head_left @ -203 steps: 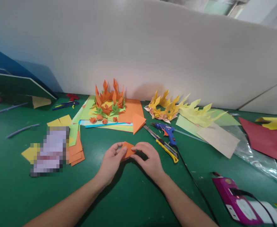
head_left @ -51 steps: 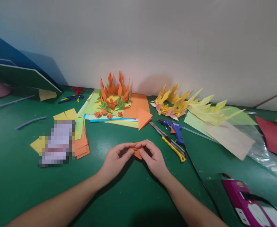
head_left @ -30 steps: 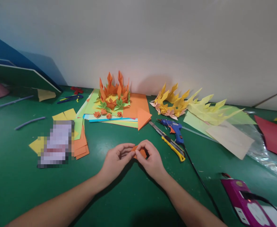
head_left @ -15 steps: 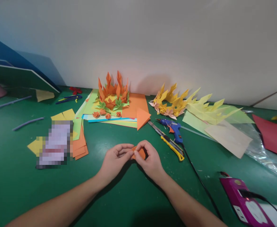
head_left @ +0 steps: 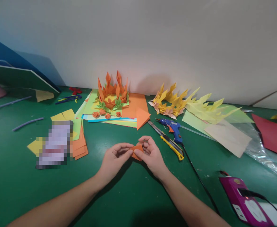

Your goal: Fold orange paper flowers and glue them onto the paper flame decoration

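Two hands sit where they were half a second back. Your left hand [head_left: 115, 157] looks unchanged. Your right hand [head_left: 152, 154] has loosened: its fingers, then curled tight over the paper, now arch higher, with the index tip lifted toward twelve o'clock. More of the orange folded piece [head_left: 136, 150] shows than before.

The piece sits between both hands, low over the green table [head_left: 133, 201]. Your left thumb and forefinger pinch its nine o'clock corner. Your right thumb presses its three o'clock edge, and the other right fingers arch over it at one o'clock; I cannot tell whether they touch it. Both hands grasp the piece.

Counts, left to right:
- one orange sheet stack [head_left: 80, 147] at nine o'clock of the piece
- one orange flower cluster [head_left: 111, 93] at eleven
- one orange triangle [head_left: 142, 116] at twelve, near
- one utility knife [head_left: 170, 145] at two, near
- one blue glue gun [head_left: 173, 128], just beyond the knife
- one yellow flower cluster [head_left: 172, 102] at one, well apart
- one magenta box [head_left: 241, 198] at four, well apart
- one red sheet [head_left: 272, 135] at three, far off
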A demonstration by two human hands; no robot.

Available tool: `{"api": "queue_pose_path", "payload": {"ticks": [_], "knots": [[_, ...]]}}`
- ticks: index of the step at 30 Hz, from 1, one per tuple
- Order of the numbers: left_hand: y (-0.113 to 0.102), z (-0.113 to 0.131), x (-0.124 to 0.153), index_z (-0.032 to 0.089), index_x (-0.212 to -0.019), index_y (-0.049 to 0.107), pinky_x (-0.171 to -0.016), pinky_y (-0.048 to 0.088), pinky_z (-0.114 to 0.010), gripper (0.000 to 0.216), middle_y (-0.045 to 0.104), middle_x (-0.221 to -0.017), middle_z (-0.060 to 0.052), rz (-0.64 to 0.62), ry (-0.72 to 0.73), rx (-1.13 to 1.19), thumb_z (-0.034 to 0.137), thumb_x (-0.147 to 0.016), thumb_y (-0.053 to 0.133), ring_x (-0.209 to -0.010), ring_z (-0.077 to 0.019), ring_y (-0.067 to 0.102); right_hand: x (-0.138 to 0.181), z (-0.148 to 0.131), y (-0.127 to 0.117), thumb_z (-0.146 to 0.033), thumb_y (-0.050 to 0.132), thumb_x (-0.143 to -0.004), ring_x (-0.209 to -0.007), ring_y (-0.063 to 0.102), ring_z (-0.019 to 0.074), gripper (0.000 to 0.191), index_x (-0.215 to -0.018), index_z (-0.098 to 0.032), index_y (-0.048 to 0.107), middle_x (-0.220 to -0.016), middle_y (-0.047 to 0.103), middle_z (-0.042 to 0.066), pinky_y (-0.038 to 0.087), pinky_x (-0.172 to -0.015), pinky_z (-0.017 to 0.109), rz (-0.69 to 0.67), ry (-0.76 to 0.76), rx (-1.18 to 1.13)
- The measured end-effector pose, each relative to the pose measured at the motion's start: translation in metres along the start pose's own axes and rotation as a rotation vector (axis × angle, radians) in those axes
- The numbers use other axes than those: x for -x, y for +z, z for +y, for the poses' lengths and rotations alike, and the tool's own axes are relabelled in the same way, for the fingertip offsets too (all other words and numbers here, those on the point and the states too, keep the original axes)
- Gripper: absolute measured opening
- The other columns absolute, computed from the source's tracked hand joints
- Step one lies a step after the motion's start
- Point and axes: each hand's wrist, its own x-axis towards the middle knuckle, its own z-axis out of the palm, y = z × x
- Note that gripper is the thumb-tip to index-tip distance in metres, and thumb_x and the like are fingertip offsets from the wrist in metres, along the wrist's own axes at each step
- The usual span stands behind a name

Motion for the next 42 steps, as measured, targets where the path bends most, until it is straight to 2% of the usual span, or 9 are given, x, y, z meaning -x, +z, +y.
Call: {"api": "queue_pose_path", "payload": {"ticks": [4, 9, 12, 16, 22, 27, 30, 33, 42], "knots": [[-0.0015, 0.0032, -0.0022, 0.017, -0.082, 0.064, -0.069, 0.052, -0.027, 0.033, 0.068, -0.077, -0.002, -0.041, -0.012, 0.023, 0.035, -0.057, 0.076, -0.07, -0.0144, 0.064, 0.0007, -0.0032, -0.0002, -0.032, 0.068, -0.07, -0.063, 0.056, 0.0113, 0.032, -0.088, -0.024, 0.044, -0.073, 0.052, -0.004, 0.047, -0.061, 0.024, -0.039, -0.019, 0.0], [-0.0041, 0.005, -0.0051, 0.016, -0.069, 0.06, -0.061, 0.049, -0.025, 0.027, 0.062, -0.059, 0.002, -0.181, -0.079, -0.02, 0.039, -0.061, 0.073, -0.057, -0.0119, 0.059, 0.0006, -0.0029, 0.0004, -0.035, 0.071, -0.067, -0.061, 0.053, 0.0111, 0.034, -0.086, -0.024, 0.045, -0.071, 0.05, -0.005, 0.045, -0.056, 0.022, -0.031, -0.053, 0.052], [-0.004, 0.0043, -0.0064, 0.016, -0.067, 0.058, -0.059, 0.048, -0.024, 0.031, 0.06, -0.057, 0.004, -0.138, -0.108, 0.027, 0.04, -0.059, 0.075, -0.052, -0.0098, 0.057, 0.0003, -0.0021, 0.0012, -0.036, 0.07, -0.068, -0.063, 0.053, 0.0116, 0.033, -0.086, -0.025, 0.045, -0.072, 0.05, -0.004, 0.046, -0.057, 0.022, 0.004, -0.084, 0.057], [-0.002, 0.0044, -0.007, 0.016, -0.065, 0.054, -0.061, 0.051, -0.024, 0.037, 0.061, -0.062, 0.005, -0.074, -0.125, 0.147, 0.045, -0.055, 0.077, -0.054, -0.0089, 0.058, -0.0004, 0.0, 0.0009, -0.035, 0.065, -0.074, -0.065, 0.055, 0.0125, 0.023, -0.083, -0.024, 0.047, -0.075, 0.055, -0.002, 0.048, -0.062, 0.025, 0.05, -0.138, 0.098], [-0.0032, 0.0036, -0.0066, 0.015, -0.071, 0.06, -0.057, 0.048, -0.02, 0.033, 0.062, -0.063, 0.004, -0.078, -0.103, 0.085, 0.038, -0.055, 0.079, -0.056, -0.0076, 0.057, -0.0001, 0.0014, 0.0, -0.027, 0.063, -0.076, -0.065, 0.056, 0.0142, 0.011, -0.078, -0.023, 0.053, -0.071, 0.056, -0.001, 0.049, -0.062, 0.027, 0.045, -0.201, 0.211], [-0.0032, 0.003, -0.0059, 0.015, -0.069, 0.061, -0.055, 0.046, -0.018, 0.032, 0.063, -0.06, 0.005, -0.057, -0.095, 0.123, 0.037, -0.055, 0.08, -0.053, -0.0065, 0.056, 0.0015, -0.0041, -0.0009, -0.018, 0.063, -0.078, -0.079, 0.058, 0.0179, 0.008, -0.071, -0.023, 0.063, -0.081, 0.058, 0.003, 0.048, -0.073, 0.033, 0.078, -0.425, 0.449], [-0.0026, 0.0033, -0.006, 0.014, -0.068, 0.059, -0.059, 0.049, -0.02, 0.036, 0.065, -0.059, 0.003, -0.059, -0.136, 0.179, 0.04, -0.053, 0.081, -0.054, -0.008, 0.059, 0.0021, -0.0049, -0.0025, -0.018, 0.066, -0.078, -0.076, 0.056, 0.0178, 0.008, -0.073, -0.024, 0.069, -0.077, 0.054, 0.002, 0.047, -0.07, 0.033, 0.1, -0.53, 0.594], [-0.0027, 0.003, -0.0065, 0.014, -0.068, 0.059, -0.063, 0.051, -0.022, 0.039, 0.066, -0.059, 0.002, -0.049, -0.163, 0.21, 0.041, -0.051, 0.081, -0.055, -0.0091, 0.061, 0.0017, -0.0031, -0.0039, -0.019, 0.063, -0.081, -0.073, 0.055, 0.0171, 0.009, -0.078, -0.024, 0.07, -0.073, 0.055, 0.002, 0.047, -0.067, 0.032, 0.047, -0.594, 0.653], [-0.0011, 0.0048, -0.0057, 0.015, -0.071, 0.059, -0.062, 0.054, -0.026, 0.039, 0.065, -0.055, 0.003, -0.02, -0.154, 0.159, 0.044, -0.054, 0.078, -0.05, -0.0096, 0.059, -0.0021, -0.0016, -0.0075, -0.017, 0.058, -0.084, -0.077, 0.057, 0.0175, 0.014, -0.084, -0.024, 0.071, -0.08, 0.059, 0.003, 0.048, -0.071, 0.033, 0.025, -0.578, 0.631]]}}
